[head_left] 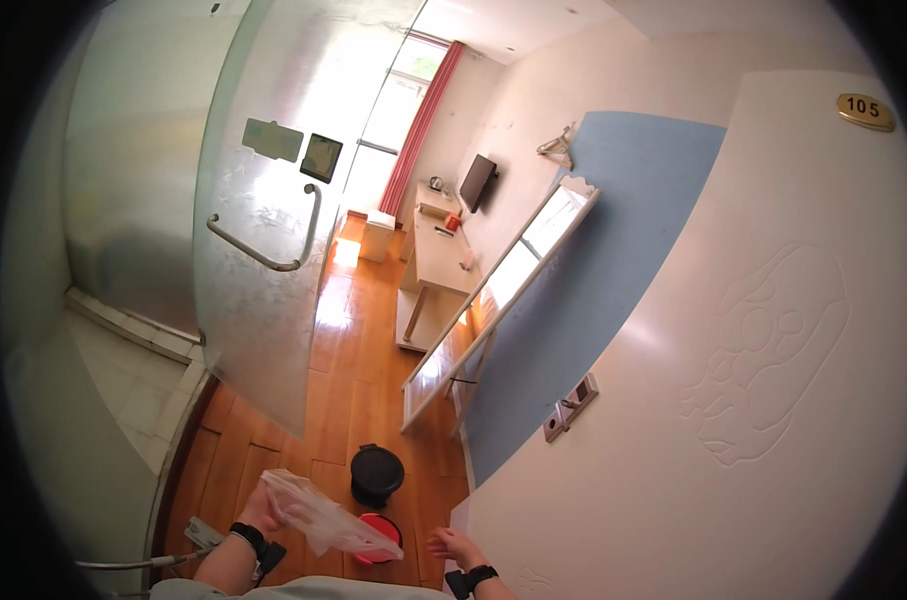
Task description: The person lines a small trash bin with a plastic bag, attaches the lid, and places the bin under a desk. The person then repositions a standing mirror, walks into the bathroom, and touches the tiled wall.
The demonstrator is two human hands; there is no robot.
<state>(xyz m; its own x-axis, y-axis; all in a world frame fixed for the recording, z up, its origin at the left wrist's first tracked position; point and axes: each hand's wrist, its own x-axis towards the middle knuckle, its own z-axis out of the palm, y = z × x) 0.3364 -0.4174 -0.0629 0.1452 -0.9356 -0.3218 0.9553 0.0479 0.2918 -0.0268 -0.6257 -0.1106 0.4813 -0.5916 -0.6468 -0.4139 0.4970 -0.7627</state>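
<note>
My left hand (261,508) is closed on the top of a thin, translucent plastic bag (319,515). The bag stretches to the right and partly covers a red bin (381,528) on the floor. To the right of the bag's free end is my right hand (456,547), apart from it, with loosely bent fingers and nothing visible in them. Just beyond the bag stands a black bin (378,474) on the wooden floor. Dark bands are on both wrists.
A white door (664,400) with a lock handle (571,408) stands open at right. On the left is a frosted glass door (264,330) with a metal handle. A standing mirror (499,305) leans by the blue wall panel; a desk (444,255) is farther back.
</note>
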